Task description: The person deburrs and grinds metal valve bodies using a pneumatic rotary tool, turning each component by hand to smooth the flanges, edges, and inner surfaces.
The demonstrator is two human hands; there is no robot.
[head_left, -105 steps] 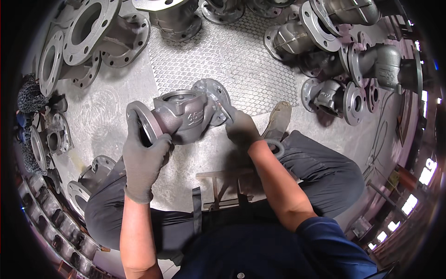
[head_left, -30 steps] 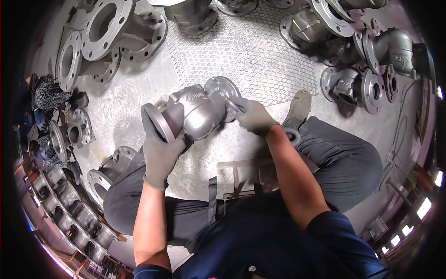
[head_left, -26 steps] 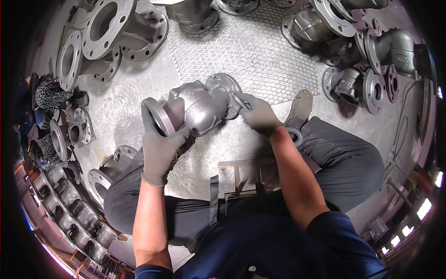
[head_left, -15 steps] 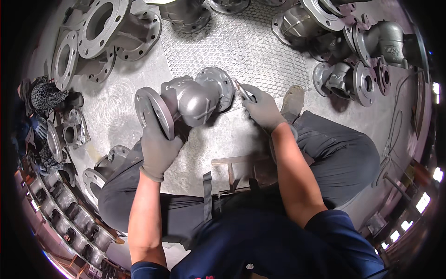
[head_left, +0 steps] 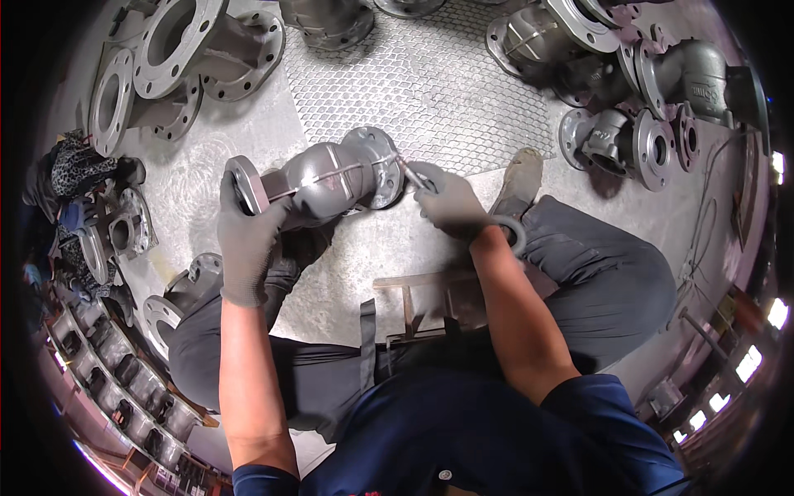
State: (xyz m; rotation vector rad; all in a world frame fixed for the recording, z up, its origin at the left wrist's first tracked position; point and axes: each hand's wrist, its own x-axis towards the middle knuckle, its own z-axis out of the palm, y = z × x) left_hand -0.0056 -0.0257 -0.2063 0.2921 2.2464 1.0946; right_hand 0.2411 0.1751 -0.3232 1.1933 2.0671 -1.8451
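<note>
Looks mid-job from here: I've got my left grip (head_left: 248, 241) clamped on the left flange (head_left: 255, 183) of one grey valve casting (head_left: 329, 178), out front over the floor (head_left: 372, 248). My right grip (head_left: 451, 205) is closed round one slim tool (head_left: 420, 176), tip right by the far flange (head_left: 382, 165), can't tell if touching. What's finished or left on it, no idea. Count: two castings upper left (head_left: 223, 50), at least four at right (head_left: 608, 136) (they overlap), one ring (head_left: 516, 236) by my leg.
</note>
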